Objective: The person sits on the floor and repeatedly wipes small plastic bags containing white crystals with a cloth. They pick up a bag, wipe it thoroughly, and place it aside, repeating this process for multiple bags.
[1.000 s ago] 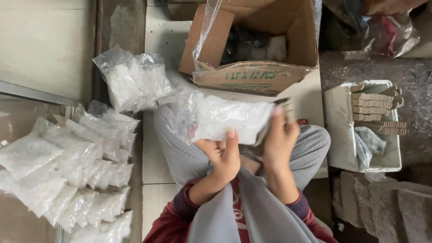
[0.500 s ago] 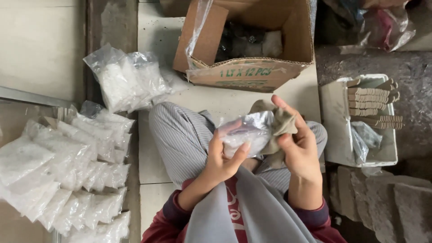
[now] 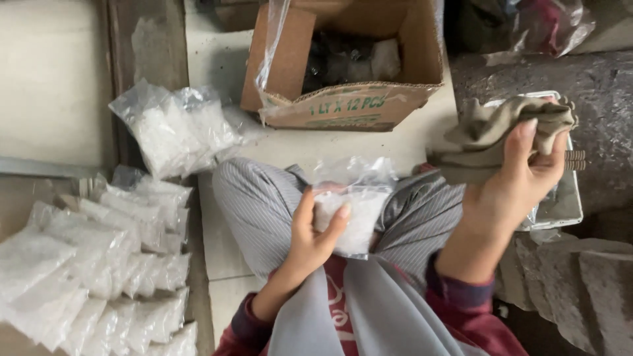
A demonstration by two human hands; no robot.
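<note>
Head view: the person sits cross-legged on the floor, in striped grey trousers. The left hand is closed around a small clear plastic bag of white granules, thumb on its front face, holding it upright over the lap between the knees. The right hand is raised off to the right, fingers clamped on a crumpled beige cloth that hangs in front of a shallow white tray. The two hands are well apart. Behind the knees stands an open cardboard box with a loose clear liner and dark things inside, too dim to tell. To the left of the box lies a heap of filled clear bags. Further left and nearer, rows of similar filled bags lie overlapping on the floor. Rough grey stone blocks sit at the lower right.
</note>
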